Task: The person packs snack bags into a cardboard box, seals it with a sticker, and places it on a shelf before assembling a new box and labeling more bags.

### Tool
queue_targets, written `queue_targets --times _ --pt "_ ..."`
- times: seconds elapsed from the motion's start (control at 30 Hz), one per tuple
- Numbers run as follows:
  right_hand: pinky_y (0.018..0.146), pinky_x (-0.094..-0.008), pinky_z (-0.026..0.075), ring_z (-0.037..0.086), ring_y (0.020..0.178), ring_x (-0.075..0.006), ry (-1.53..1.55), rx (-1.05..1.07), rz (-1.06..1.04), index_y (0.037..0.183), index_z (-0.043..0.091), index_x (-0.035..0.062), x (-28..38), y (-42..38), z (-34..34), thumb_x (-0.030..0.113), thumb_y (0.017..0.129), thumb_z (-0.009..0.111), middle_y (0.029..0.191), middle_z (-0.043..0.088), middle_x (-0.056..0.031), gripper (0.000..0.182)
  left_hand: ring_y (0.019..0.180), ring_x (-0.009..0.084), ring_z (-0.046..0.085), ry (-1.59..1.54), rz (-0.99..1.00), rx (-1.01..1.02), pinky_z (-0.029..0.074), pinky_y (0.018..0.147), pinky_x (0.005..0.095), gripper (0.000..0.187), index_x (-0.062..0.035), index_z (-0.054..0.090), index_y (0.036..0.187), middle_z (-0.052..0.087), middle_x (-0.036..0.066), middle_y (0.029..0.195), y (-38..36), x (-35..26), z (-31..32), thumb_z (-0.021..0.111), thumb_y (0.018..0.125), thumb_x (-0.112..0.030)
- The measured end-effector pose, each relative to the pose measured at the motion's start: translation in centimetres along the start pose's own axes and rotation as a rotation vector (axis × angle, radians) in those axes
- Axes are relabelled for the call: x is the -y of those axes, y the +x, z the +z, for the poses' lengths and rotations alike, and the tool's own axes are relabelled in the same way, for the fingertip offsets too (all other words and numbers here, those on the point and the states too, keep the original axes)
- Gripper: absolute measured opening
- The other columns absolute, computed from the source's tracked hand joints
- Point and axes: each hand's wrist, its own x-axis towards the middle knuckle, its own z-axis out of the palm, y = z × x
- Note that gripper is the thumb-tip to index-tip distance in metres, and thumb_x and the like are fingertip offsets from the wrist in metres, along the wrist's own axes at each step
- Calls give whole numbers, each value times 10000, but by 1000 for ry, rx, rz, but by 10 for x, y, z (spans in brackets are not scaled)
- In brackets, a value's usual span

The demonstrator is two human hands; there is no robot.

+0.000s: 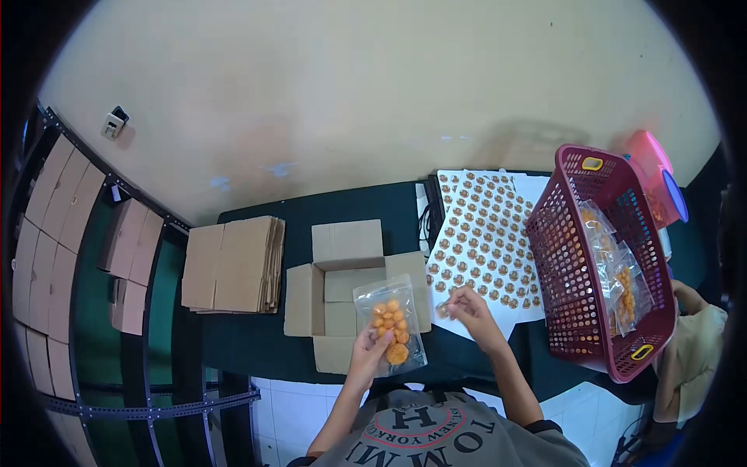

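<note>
Two hands at work, clock centred on snack bag [395,319]. Left hand [369,355] grips bag at seven, fingers closed; open box [348,242] at eleven. Right hand [471,313] at three, fingertips pinching apparent sticker [443,310]; sticker sheet [486,241] at one. Best: sticker by edge, bag flat, steady.

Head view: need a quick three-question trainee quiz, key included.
1. Which hand holds the clear snack bag?
2. True or false: the open box stands between the flat cardboard stack and the sheets of round prints.
3. What stands just right of those sheets?
a) the open box
b) the maroon basket
c) the flat cardboard stack

Key: 1. The left hand. 2. True. 3. b.
</note>
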Motion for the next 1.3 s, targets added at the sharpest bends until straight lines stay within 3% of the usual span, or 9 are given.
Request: queue_targets --times 0.1,0.23,0.37,0.57,0.73,1.0,1.07,1.1,1.3 --pt "696 -243 431 544 779 -106 -360 253 -240 936 494 8 50 -4 48 51 807 618 830 564 -44 185 991 128 553 85 -11 103 451 810 252 451 17 399 1251 563 82 1106 6 -5 -13 565 886 -192" --pt "604 -215 427 547 700 -68 -441 297 -182 963 496 5 63 4 81 54 765 675 756 573 -15 271 888 83 531 138 16 182 443 722 211 587 28 364 1282 551 49 1024 10 -15 -24 545 880 -359" --pt "593 -217 431 586 683 -80 -536 327 -152 924 496 8 56 13 94 70 747 694 724 592 -27 273 856 71 516 185 5 239 435 689 199 580 18 366 1285 545 36 994 8 -23 -38 539 882 -363" --pt "618 -215 440 576 700 -70 -562 319 -94 923 505 8 59 13 121 96 751 696 743 584 -24 271 921 92 524 171 -8 249 447 777 227 548 30 374 1269 542 51 1035 3 -43 -55 551 886 -320" --pt "649 -219 442 573 699 -70 -516 272 -88 927 507 9 54 9 138 81 752 682 739 584 -26 258 1073 155 517 77 -33 367 415 915 289 524 51 374 1236 529 109 1129 2 -53 -65 646 821 -118" --pt "631 -228 442 587 688 -98 -563 243 -153 925 509 12 47 -2 161 59 741 673 698 591 -35 251 1032 159 545 145 -17 362 433 897 280 472 35 404 1206 540 107 1113 -12 -65 -78 638 803 -42" --pt "688 -261 423 579 663 -106 -655 188 -162 913 518 37 45 -7 169 82 733 682 674 590 -9 247 1003 151 560 155 -3 333 446 877 272 446 31 415 1206 557 96 1092 -15 -63 -82 616 810 -11" --pt "771 -294 370 559 627 -115 -882 109 -297 895 527 66 49 -16 177 114 723 692 662 587 22 244 1005 145 555 164 25 340 444 877 268 442 32 419 1204 556 93 1092 -15 -59 -86 616 810 -11" --pt "783 -312 333 538 699 -144 -1063 -10 -452 894 529 75 48 -27 186 153 700 709 732 554 6 277 1028 158 544 160 60 350 434 895 269 417 40 426 1172 532 102 1109 -24 -63 -87 623 809 -17"
